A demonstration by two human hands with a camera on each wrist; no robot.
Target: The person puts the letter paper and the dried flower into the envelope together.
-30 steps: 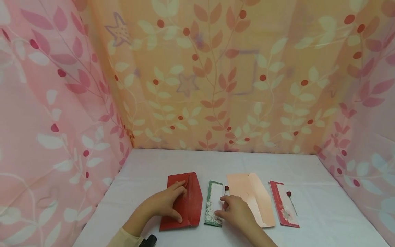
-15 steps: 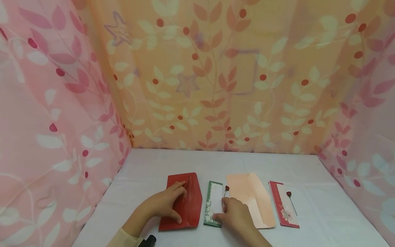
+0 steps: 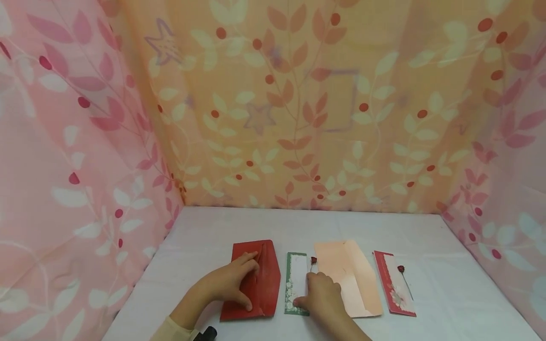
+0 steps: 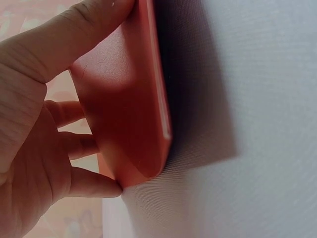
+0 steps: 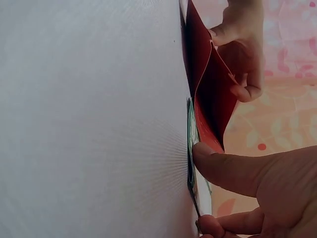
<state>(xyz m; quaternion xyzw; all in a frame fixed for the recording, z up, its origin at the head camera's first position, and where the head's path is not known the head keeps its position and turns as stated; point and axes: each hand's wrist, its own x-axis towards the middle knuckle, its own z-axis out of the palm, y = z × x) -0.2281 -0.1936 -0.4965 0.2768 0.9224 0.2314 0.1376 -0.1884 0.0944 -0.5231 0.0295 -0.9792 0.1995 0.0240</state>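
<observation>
1. The left hand (image 3: 230,284) lies on the red envelope (image 3: 262,284), fingers curled over its upper layer and thumb at the near edge. In the left wrist view the fingers (image 4: 74,144) sit behind the red paper with the thumb on top, so the hand grips the envelope and props its mouth open off the table.

2. The right hand (image 3: 320,296) rests on the near end of the green-bordered card (image 3: 296,279). The right wrist view shows the thumb (image 5: 223,166) pressing the card's face and a fingertip at its near edge, so I read this as a pinch on the card, which is flat on the cloth.

3. My judgement is that the card is being picked up beside an envelope held open. The next move would call for lifting the card's near end clear of the cloth, turning it to line up with the gaping mouth, and keeping the left grip steady.

4. The card lies just right of the red envelope, close but apart, between the two hands.

5. Further right lie a small rose pin (image 3: 313,261), an open peach envelope (image 3: 347,277), a red-bordered card (image 3: 394,284) and a second rose pin (image 3: 402,271), all on the white tablecloth (image 3: 448,293).
</observation>
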